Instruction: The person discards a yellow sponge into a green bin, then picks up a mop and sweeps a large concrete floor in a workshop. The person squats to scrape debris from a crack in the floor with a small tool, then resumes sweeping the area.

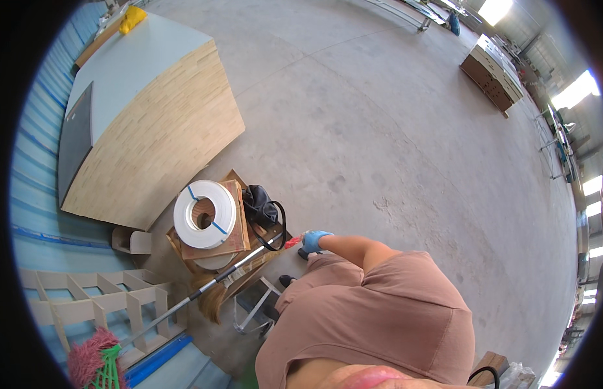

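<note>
My right hand [316, 241], in a blue glove, is low beside my body with its fingers curled. At its fingertips is a small red thing [293, 242], too small to name, which seems to be in its grip. Close by is the upper end of a long broom handle [217, 280]; whether the hand touches it I cannot tell. This handle slants down left to pink bristles [94, 356] and a green plastic head [109, 368]. My left hand is out of view.
A white banding roll [223, 220] lies on a cardboard box [238, 211], with a black bag [259, 206] beside it. Brown broom bristles [214, 301] and a metal stand [257, 311] are nearby. A tall board stack [165, 129] stands left, a slotted wooden rack [110, 301] below it.
</note>
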Demonstrator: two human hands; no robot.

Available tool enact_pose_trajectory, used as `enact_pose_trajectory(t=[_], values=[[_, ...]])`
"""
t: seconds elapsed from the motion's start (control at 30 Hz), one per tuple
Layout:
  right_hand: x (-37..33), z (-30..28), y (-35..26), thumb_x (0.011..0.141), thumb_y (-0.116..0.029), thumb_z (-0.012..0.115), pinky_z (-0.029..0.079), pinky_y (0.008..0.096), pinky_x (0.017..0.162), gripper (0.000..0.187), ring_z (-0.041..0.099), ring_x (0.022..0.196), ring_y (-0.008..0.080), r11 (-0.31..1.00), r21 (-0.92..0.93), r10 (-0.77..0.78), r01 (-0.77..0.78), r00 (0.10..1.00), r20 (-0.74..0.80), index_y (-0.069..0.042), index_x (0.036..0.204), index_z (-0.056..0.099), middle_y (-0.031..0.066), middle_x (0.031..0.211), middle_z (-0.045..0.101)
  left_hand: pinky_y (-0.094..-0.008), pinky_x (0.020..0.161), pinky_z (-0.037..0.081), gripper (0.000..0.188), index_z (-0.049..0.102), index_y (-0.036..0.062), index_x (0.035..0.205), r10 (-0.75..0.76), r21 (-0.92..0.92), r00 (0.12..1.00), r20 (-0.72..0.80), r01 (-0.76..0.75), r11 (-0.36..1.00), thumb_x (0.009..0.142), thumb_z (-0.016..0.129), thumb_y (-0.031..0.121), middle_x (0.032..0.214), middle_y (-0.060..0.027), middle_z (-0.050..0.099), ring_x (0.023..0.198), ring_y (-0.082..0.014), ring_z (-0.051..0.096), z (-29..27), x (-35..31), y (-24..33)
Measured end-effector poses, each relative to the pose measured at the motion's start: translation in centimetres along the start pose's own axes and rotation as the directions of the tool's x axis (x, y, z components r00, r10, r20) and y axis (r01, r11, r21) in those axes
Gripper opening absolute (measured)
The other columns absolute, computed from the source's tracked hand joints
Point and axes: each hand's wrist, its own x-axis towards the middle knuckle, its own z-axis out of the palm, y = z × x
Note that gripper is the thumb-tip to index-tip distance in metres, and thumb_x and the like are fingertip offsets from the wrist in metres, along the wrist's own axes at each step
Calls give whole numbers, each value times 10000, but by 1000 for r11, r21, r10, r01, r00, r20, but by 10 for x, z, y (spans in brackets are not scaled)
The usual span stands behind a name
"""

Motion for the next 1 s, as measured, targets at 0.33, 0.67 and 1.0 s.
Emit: enact_pose_trajectory(t=[0.33,0.67,1.0], values=[[19,-5,26,867,-366,578,518,440,888,438,689,970,361,999,38,-23,21,998,51,-34,1123,707,222,1076,705,-441,778,531,521,755,99,1028,-146,80,987,72,140,987,944,508,550,1009,-112,741,888,-297,691,-49,-12,-119],[12,18,57,914,-201,645,558,341,674,294,682,723,202,941,261,154,-216,959,239,49,1063,693,129,899,732,-429,970,487,711,587,61,1323,-226,-163,966,-128,205,965,819,688,552,1250,-188,645,1143,-351,617,43,10,45],[15,36,-39,934,-137,631,581,331,782,333,709,885,212,907,408,43,-105,986,159,89,1177,648,165,1028,732,-420,942,479,711,485,-74,1286,-164,-827,876,455,483,289,813,808,347,1235,-209,596,1085,-292,576,241,100,202]])
